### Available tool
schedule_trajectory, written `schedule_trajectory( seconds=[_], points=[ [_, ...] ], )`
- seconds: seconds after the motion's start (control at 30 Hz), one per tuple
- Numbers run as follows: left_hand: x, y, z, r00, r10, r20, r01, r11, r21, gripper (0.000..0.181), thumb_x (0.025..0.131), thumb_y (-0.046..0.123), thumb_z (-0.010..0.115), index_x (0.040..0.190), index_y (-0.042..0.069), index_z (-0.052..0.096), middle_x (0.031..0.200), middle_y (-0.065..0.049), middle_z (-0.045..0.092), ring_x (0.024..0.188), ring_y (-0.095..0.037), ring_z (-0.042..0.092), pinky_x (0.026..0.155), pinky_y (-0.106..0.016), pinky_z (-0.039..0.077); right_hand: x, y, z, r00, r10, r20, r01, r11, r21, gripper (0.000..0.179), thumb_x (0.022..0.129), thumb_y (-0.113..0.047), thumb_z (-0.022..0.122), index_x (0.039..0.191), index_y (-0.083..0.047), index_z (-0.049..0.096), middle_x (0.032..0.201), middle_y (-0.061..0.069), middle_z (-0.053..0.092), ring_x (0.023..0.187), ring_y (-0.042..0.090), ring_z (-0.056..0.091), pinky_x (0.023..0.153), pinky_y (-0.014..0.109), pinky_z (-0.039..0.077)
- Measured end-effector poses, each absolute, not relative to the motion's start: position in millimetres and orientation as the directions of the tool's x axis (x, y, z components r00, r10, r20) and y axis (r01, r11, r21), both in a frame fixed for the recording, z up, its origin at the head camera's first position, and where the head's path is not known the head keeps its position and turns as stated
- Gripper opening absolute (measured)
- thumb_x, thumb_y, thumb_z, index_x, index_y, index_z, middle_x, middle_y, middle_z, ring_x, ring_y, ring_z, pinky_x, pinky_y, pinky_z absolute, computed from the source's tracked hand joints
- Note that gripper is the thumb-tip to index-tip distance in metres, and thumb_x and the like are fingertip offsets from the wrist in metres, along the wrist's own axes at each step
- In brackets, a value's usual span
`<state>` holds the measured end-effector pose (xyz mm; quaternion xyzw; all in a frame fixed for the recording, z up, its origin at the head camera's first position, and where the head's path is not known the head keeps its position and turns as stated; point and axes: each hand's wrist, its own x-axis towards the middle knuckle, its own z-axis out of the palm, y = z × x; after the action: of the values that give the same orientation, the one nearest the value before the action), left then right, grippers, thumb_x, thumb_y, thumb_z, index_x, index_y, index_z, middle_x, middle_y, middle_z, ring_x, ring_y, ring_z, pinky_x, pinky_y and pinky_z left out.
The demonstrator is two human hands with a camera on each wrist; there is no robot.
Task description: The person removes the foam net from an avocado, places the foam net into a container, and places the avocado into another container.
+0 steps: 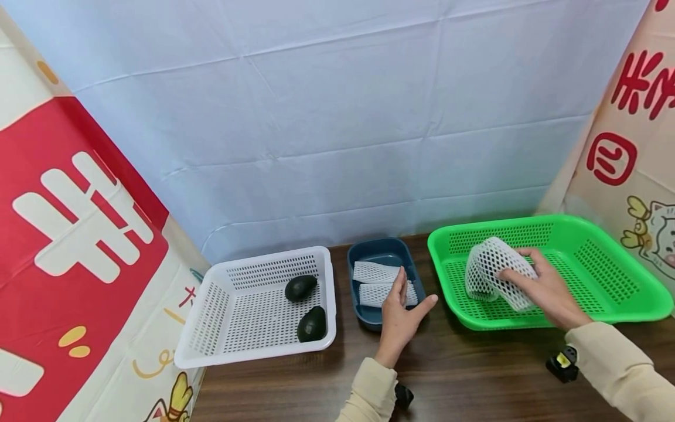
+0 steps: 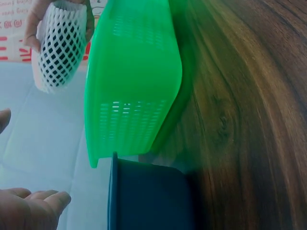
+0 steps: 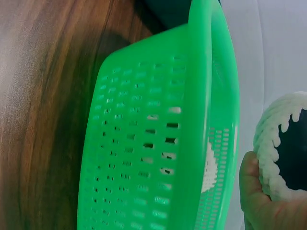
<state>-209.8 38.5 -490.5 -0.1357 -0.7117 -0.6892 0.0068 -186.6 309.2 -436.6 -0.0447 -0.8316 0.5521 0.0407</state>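
A person in cream sleeves works with both hands at a dark wooden table [image 1: 253, 392], seen from the head. The right hand [image 1: 548, 290] grasps a white foam net sleeve [image 1: 508, 272], thumb on the near side, and holds it tilted above a bright green basket [image 1: 627, 310] on the right. The right wrist view looks into the end of this sleeve, where a dark, rounded object [image 3: 295, 158] sits inside the netting; the dark colour also shows through the mesh in the left wrist view. A second netted piece [image 1: 476, 272] lies in the green basket, just left of the held one as seen from the head. The left hand [image 1: 398, 322] grips nothing: its fingers are extended and its thumb spreads to the side, over a small dark blue tray [image 1: 369, 316] in the middle of the table. In that tray lie two more white foam sleeves [image 1: 375, 272], one beyond the other. To the left stands a white basket [image 1: 253, 350] with two dark green avocados [image 1: 312, 323], near each other but apart, toward its right side. A pale cloth [image 1: 337, 117] hangs behind, with a red-and-white printed banner [image 1: 89, 264] at the left.
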Motion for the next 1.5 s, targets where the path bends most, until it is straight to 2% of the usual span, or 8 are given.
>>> schedule_trajectory(
  seconds=[0.17,0.33,0.73,0.87,1.13,1.23,1.37,1.5],
  points=[
    [-210.6,34.5,-490.5,-0.963,0.187,0.196,0.196,-0.018,0.98,0.077,0.087,0.027,0.075,0.151,0.016,0.033,0.153,-0.004,0.034,0.135,-0.015,0.037,0.105,-0.032,0.035,-184.1,299.8,-435.9,-0.995,0.094,0.036,0.004,0.394,-0.919,0.061,0.096,-0.027,0.061,0.141,-0.005,0.026,0.116,0.033,0.046,0.074,0.026,0.062,0.054,0.046,0.055],
    [-211.4,30.7,-489.5,-0.968,0.189,0.166,0.146,-0.116,0.983,0.075,0.087,0.021,0.075,0.15,0.016,0.035,0.152,-0.009,0.034,0.136,-0.022,0.037,0.106,-0.037,0.035,-181.4,290.9,-433.3,-0.995,0.083,0.062,-0.022,0.416,-0.909,0.06,0.095,-0.029,0.062,0.14,-0.007,0.029,0.115,0.031,0.047,0.077,0.027,0.062,0.055,0.044,0.055],
    [-212.6,22.4,-488.2,-0.975,0.209,0.074,0.039,-0.167,0.985,0.069,0.087,0.023,0.075,0.147,0.015,0.041,0.141,-0.012,0.048,0.131,-0.029,0.044,0.102,-0.035,0.04,-177.3,270.3,-429.8,-0.996,0.03,0.089,-0.069,0.41,-0.909,0.057,0.091,-0.02,0.066,0.138,-0.009,0.035,0.117,0.03,0.049,0.079,0.027,0.061,0.054,0.04,0.055],
    [-213.0,22.7,-488.0,-0.972,0.233,0.022,-0.027,-0.204,0.979,0.065,0.087,0.025,0.074,0.145,0.014,0.045,0.134,-0.01,0.053,0.125,-0.027,0.05,0.099,-0.038,0.044,-174.8,263.9,-430.9,-0.996,0.015,0.092,-0.078,0.421,-0.904,0.057,0.09,-0.019,0.067,0.138,-0.012,0.036,0.115,0.029,0.051,0.077,0.028,0.061,0.053,0.039,0.055],
    [-212.9,25.1,-487.7,-0.953,0.287,-0.096,-0.207,-0.386,0.899,0.061,0.088,0.019,0.073,0.142,0.007,0.047,0.123,-0.013,0.058,0.108,-0.025,0.061,0.092,-0.042,0.049,-168.5,248.9,-435.7,-0.994,-0.02,0.105,-0.104,0.416,-0.903,0.058,0.088,-0.016,0.068,0.138,-0.013,0.038,0.112,0.027,0.053,0.076,0.028,0.062,0.053,0.038,0.054],
    [-212.1,24.4,-486.9,-0.95,0.293,-0.103,-0.223,-0.414,0.883,0.06,0.089,0.017,0.071,0.142,0.007,0.046,0.124,-0.015,0.057,0.111,-0.028,0.06,0.091,-0.044,0.049,-166.1,244.3,-438.1,-0.994,-0.031,0.109,-0.112,0.404,-0.908,0.057,0.087,-0.014,0.069,0.136,-0.014,0.04,0.111,0.027,0.054,0.075,0.028,0.062,0.052,0.038,0.054],
    [-210.9,23.7,-485.2,-0.94,0.325,-0.102,-0.245,-0.438,0.865,0.062,0.091,0.019,0.069,0.144,0.005,0.043,0.13,-0.018,0.054,0.121,-0.037,0.052,0.089,-0.048,0.05,-163.4,238.3,-440.2,-0.993,-0.05,0.102,-0.114,0.394,-0.912,0.057,0.086,-0.015,0.07,0.135,-0.016,0.041,0.11,0.025,0.054,0.074,0.028,0.062,0.051,0.038,0.054],
    [-210.1,23.6,-483.2,-0.919,0.381,-0.104,-0.28,-0.443,0.852,0.065,0.092,0.021,0.068,0.147,0.003,0.038,0.131,-0.016,0.053,0.123,-0.038,0.05,0.088,-0.052,0.049,-161.2,232.9,-440.8,-0.992,-0.076,0.105,-0.127,0.388,-0.913,0.058,0.084,-0.014,0.071,0.135,-0.017,0.042,0.11,0.023,0.054,0.077,0.028,0.061,0.054,0.039,0.054]
  ],
)
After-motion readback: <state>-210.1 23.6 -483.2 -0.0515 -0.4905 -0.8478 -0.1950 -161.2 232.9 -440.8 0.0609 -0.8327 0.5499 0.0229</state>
